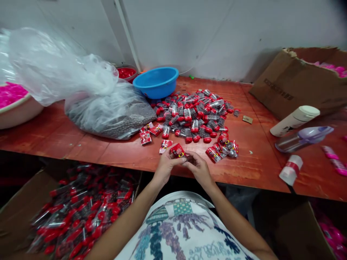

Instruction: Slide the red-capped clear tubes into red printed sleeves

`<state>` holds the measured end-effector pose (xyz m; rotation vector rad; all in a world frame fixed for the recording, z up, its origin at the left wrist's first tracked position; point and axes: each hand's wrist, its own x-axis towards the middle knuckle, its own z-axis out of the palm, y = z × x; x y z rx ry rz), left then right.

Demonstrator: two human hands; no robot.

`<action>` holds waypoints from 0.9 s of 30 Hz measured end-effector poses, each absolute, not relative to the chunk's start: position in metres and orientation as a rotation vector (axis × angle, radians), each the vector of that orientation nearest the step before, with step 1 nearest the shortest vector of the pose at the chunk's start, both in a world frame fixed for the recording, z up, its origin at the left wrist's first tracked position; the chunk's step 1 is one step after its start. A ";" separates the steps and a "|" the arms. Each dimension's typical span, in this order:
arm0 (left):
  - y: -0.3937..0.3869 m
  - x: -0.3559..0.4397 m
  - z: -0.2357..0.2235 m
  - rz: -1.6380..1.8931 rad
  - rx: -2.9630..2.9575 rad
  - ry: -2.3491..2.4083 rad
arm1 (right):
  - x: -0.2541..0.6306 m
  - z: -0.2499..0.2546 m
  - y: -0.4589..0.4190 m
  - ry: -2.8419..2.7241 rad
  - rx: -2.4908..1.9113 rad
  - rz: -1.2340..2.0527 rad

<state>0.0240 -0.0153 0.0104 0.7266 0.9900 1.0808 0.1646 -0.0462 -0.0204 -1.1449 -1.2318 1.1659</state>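
Plastic bag of dark bits (116,112), left of the jar heap (195,115) | blue bowl (155,85), behind the heap's left side | left hand (164,165) pinching a red packet (177,151), in front of the heap | right hand (199,165) close by, at the packet's edge; cannot tell if it grips | more packets (214,153), heap's right front

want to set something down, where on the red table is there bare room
Mostly bare, bar a scrap: between the red packets beside the right hand and the white bottle. Also the front-left strip of table before the plastic bag. Crowded: the middle, heaped with red-capped containers, and the back, by the blue basin.
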 end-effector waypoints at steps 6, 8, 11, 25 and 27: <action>-0.021 0.026 0.013 1.014 0.661 0.915 | 0.168 -0.025 -0.048 -1.164 -1.167 1.079; -0.022 0.028 0.012 0.985 0.657 0.920 | 0.174 -0.028 -0.050 -1.187 -1.182 1.072; -0.017 0.034 0.005 0.903 0.670 0.981 | 0.202 -0.029 -0.049 -1.382 -1.305 0.887; 0.012 0.138 -0.015 0.602 0.817 1.032 | 0.318 -0.010 -0.027 -1.802 -2.040 0.287; 0.017 0.144 -0.015 0.559 0.872 1.053 | 0.312 -0.011 -0.035 -1.775 -2.028 0.285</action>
